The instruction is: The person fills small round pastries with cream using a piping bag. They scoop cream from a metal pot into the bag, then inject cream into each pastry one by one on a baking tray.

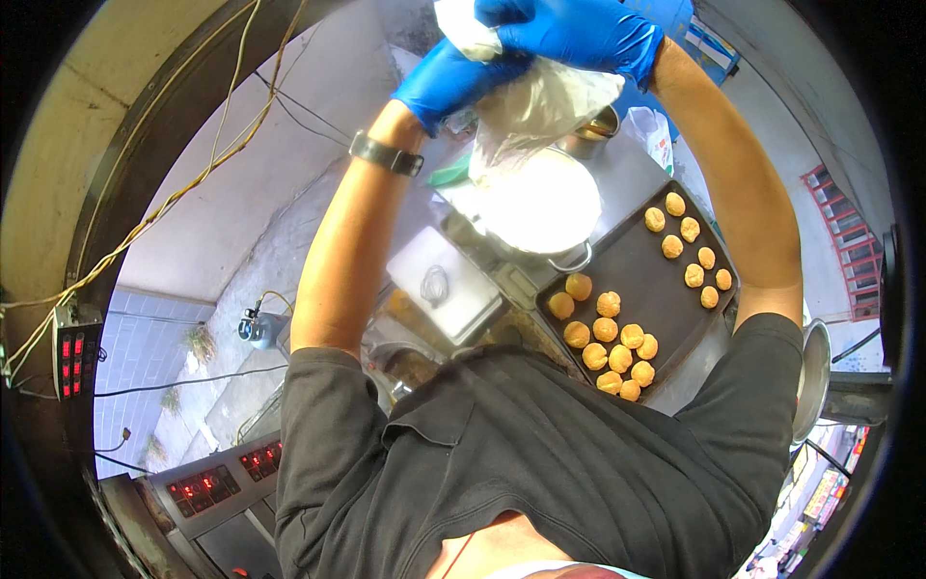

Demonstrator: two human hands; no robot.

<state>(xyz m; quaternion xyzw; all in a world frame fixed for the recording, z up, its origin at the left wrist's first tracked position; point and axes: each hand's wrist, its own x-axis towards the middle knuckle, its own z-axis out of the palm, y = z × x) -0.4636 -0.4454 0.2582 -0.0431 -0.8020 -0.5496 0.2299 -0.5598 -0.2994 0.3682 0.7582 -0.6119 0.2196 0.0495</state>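
Both my hands wear blue gloves and are raised at the top of the picture. My left hand (459,81) and my right hand (579,37) meet around a gathered, translucent plastic bag (542,101). Part of the bag bulges out above the gloves, and the rest hangs below them. Its lower end reaches over a metal pot (571,259) with a loop handle. Glare washes out the pot's inside, so its contents cannot be made out. To the right, a dark baking tray (615,282) carries several golden round pastries (606,329) in two groups.
A white lidded container (441,282) with a wire-like coil (435,285) on top stands left of the tray. Behind the pot is a smaller metal pot (589,134). Cables (195,181) hang at left, above an oven control panel (206,488). A gas cylinder (264,329) stands beyond.
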